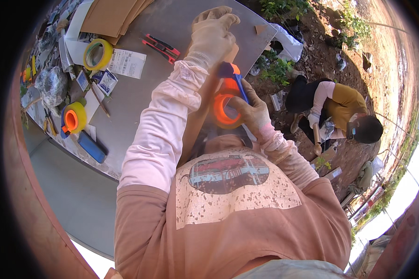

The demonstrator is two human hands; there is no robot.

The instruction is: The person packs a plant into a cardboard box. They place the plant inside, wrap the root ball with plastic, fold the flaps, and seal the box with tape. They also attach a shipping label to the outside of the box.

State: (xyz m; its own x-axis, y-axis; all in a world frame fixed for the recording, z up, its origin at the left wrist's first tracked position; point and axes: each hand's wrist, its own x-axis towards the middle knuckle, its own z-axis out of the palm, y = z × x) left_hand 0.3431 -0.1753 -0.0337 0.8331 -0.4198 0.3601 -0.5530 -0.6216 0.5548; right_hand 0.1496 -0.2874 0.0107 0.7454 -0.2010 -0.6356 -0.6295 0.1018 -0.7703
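My left hand (214, 36), in a light work glove, is bent over the far end of a long, narrow brown cardboard package (195, 125). Its fingers curl at the far side, and the forearm hides part of the cardboard. My gloved right hand (254, 110) grips a blue and orange tape dispenser (227, 108) by its blue side. The dispenser hovers over the near right part of the package, close to my chest. Clear tape on its roll looks slightly blurred. Both hands are above a grey table (125, 101).
Left on the table are a red utility knife (160, 48), a yellow tape roll (97, 54), a printed label (127, 63), a second tape dispenser (73, 118), a blue phone-like object (92, 146) and stacked cardboard (108, 15). To the right, a person (335, 108) crouches on the ground holding a cardboard tube (316, 137).
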